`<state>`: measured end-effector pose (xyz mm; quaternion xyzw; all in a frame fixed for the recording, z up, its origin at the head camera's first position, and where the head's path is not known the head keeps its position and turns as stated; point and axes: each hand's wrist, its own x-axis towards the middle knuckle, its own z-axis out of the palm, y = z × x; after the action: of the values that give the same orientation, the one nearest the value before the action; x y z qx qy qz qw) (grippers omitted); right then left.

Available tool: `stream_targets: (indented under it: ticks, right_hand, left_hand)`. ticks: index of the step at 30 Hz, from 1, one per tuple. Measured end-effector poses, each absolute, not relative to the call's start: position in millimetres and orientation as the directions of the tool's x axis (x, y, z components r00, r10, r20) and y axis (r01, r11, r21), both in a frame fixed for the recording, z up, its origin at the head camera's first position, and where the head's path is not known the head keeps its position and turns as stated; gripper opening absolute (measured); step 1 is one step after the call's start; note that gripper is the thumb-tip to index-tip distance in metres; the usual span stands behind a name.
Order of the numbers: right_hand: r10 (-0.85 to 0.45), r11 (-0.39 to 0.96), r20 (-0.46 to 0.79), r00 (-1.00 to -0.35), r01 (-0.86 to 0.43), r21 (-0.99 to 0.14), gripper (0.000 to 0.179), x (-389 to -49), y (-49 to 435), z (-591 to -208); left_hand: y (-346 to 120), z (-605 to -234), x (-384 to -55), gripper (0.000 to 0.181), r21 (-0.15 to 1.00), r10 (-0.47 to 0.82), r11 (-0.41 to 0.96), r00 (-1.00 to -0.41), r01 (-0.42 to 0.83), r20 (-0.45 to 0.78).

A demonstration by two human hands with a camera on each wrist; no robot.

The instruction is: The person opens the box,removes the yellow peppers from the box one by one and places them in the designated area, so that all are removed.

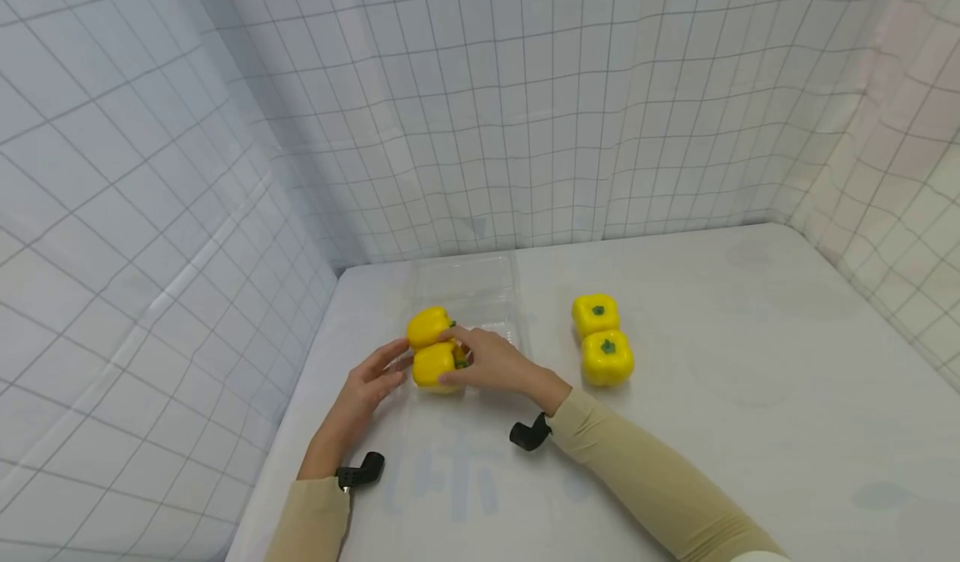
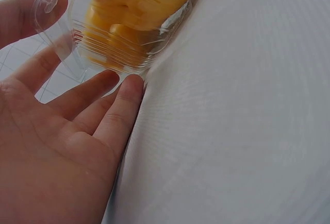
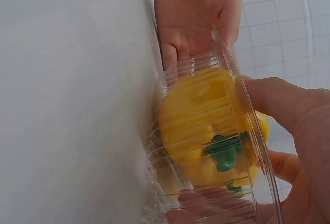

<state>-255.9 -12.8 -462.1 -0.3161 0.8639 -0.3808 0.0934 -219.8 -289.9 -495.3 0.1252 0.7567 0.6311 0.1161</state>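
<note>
Pepper (image 1: 431, 367) gripped by right fingers (image 1: 462, 336), left fingers (image 2: 116, 115) spread at box (image 1: 465, 278) edge, roomy tabletop (image 1: 735, 337)

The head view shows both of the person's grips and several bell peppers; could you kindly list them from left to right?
Bare left-hand grip, blocky yellow bell peppers lying sideways, bare right-hand grip, two blocky yellow bell peppers with green stems up.
</note>
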Motion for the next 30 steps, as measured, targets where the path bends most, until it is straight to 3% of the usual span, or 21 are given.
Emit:
stream_targets:
  ticks: [13,30]
  right_hand:
    - [-0.517,0.56,0.065,-0.854,-0.395,-0.729,0.072,-252.9,-10.7,-461.2]
    - [-0.508,0.477,0.088,-0.857,-0.365,-0.799,0.06,-251.4,-4.5,-460.3]
  left_hand:
    - [-287.4,-493.4,-217.0,0.051,0.985,0.302,0.17,-0.953,0.019,-0.034]
    - [-289.4,-495.5,-218.2,0.052,0.985,0.301,0.171,-0.953,0.018,-0.035]
